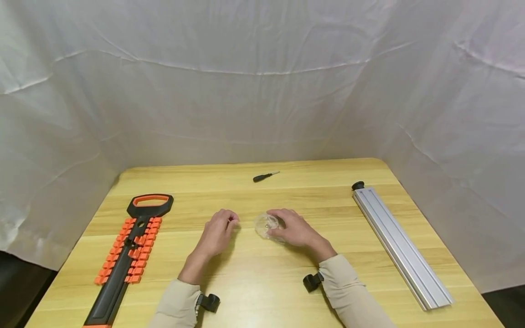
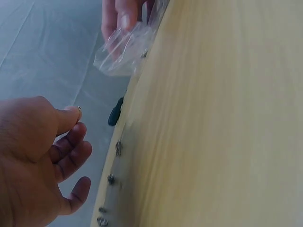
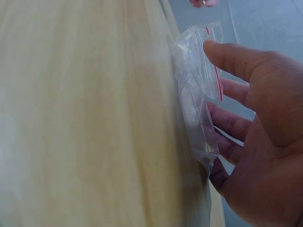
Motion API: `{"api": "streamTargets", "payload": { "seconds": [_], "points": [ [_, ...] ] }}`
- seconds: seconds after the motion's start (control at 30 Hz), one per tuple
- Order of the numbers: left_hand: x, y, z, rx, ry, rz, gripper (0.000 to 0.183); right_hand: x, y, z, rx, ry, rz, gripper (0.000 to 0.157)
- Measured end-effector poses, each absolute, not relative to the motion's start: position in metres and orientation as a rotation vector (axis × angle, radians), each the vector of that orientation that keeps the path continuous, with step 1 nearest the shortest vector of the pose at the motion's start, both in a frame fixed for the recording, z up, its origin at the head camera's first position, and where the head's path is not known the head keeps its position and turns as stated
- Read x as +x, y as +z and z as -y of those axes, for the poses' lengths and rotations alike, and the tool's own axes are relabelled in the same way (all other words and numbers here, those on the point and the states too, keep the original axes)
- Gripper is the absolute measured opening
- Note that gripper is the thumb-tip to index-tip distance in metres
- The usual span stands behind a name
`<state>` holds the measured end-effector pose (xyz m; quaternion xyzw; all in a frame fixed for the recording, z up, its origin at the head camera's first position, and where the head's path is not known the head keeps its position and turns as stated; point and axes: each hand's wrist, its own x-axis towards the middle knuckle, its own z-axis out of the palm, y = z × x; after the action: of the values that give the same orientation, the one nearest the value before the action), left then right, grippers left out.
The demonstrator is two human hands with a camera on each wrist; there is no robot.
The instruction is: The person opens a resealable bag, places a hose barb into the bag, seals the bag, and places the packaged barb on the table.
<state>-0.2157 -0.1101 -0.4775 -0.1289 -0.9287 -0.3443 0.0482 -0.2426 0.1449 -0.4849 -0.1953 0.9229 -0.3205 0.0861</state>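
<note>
My left hand (image 1: 218, 232) is raised over the middle of the table. Its thumb and forefinger pinch a small shiny metal piece (image 2: 79, 109), too small to tell its exact kind. To the right of it, my right hand (image 1: 292, 227) holds a clear zip bag (image 1: 262, 225) against the tabletop. The bag's red seal strip (image 3: 218, 78) shows beside my thumb in the right wrist view, with the fingers curled along the bag. Several small metal hardware pieces (image 2: 111, 179) lie on the table near the left hand, in the left wrist view.
A black screwdriver (image 1: 261, 177) lies at the table's back. On the left is a black tool with an orange-trimmed handle (image 1: 150, 206) and rows of orange clips (image 1: 146, 249). A long silver aluminium rail (image 1: 402, 246) with a black knob lies on the right. Grey-white cloth surrounds the table.
</note>
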Motion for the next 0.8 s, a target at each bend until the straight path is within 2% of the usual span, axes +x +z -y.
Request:
{"api": "streamTargets", "payload": {
  "seconds": [0.4,0.63,0.8],
  "points": [
    [-0.219,-0.475,0.075,-0.478,-0.993,2.806,0.011,-0.243,-0.485,-0.145,-0.608,-0.946,-2.757,0.057],
    [-0.221,-0.477,0.062,-0.571,-0.948,2.826,0.015,-0.241,-0.485,-0.146,-0.615,-0.919,-2.766,0.057],
    [-0.222,-0.477,0.058,-0.545,-0.933,2.834,0.015,-0.24,-0.484,-0.144,-0.619,-0.934,-2.772,0.056]
  ]
}}
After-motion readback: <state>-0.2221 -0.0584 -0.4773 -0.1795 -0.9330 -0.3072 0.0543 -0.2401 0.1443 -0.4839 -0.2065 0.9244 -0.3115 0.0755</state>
